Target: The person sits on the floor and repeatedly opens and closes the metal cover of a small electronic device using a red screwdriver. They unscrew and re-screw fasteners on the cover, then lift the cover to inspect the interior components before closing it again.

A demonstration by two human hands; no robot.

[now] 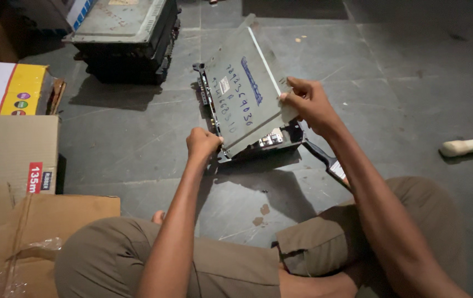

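Grey flat metal electronics chassis [244,91]: I'm tilting it off the floor, my left hand [202,144] and right hand [308,102] each pinching an edge.

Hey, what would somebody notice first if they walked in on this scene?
First, the flat grey metal device at centre, tilted up off the floor, with the left hand gripping its near edge and the right hand its side. Behind it, top left, sits a stack of similar units; cardboard boxes line the left edge.
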